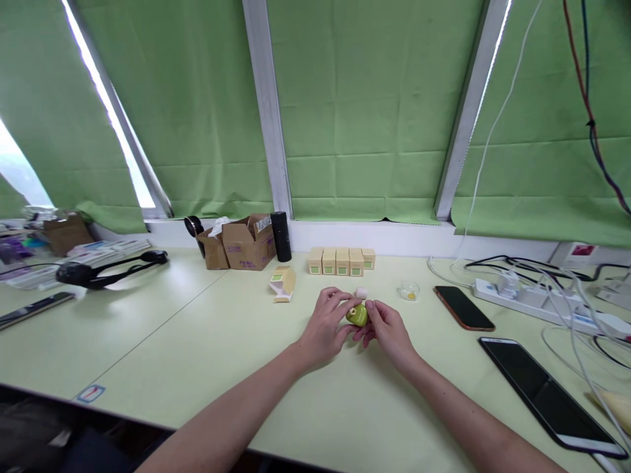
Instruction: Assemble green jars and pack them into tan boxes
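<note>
A small green rounded object (357,315) is held over the pale green table (207,341), pinched between both hands. My left hand (325,328) grips it from the left with curled fingers. My right hand (387,328) grips it from the right, thumb and fingertips on it. Just behind the hands lies a small white cap-like piece (361,292). An opened small cream box (282,283) lies on its side to the left. A row of several closed cream boxes with green labels (342,261) stands behind.
A clear lid with something yellow (409,291) and two dark phones (464,307) (549,394) lie to the right, beside a power strip with cables (532,299). Brown cardboard boxes (241,244), a black cylinder (280,236) and a headset (106,269) are at the left.
</note>
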Demonstrator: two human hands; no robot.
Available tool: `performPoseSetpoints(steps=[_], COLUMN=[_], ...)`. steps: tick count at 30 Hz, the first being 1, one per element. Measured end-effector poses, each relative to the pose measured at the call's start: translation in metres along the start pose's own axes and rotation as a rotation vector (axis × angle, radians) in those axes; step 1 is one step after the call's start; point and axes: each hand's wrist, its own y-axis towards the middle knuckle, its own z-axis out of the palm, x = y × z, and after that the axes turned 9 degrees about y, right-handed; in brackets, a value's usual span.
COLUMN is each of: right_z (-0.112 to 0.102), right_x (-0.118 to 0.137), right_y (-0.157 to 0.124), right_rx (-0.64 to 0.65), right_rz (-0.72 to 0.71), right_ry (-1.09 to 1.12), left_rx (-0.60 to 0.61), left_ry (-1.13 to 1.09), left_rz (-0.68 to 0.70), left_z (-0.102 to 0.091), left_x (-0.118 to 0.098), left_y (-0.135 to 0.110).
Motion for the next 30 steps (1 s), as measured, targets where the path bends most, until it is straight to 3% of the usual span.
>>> performPoseSetpoints(steps=[5,11,15,20,30], right_z=[-0.010,-0.033,-0.038,-0.031,-0.029], right_x=[-0.002,-0.006,-0.013,-0.018,-0.029], right_y=[0.002,0.019,0.034,0.055,0.082], right_rx=[-0.030,-0.170,-0.183,-0.153,-0.276], right_rz=[-0.072,-0.308,-0.317,-0.222,-0.166], right_ry=[-0.131,-0.646,-0.917,-1.158,-0.693], left_rx=[-0.034,-0.106,-0.150,-0.193,-0.201], left_ry=[-0.119,-0.396,-0.593,-0.747,-0.812], left_rz=[-0.147,-0.517,-0.599,-0.637,-0.611], left_z=[0.003,0.010,0.015,0.019,0.017], left_x=[0.003,0.018,0.031,0.036,0.034], left_y=[0.003,0.008,0.010,0.010,0.010])
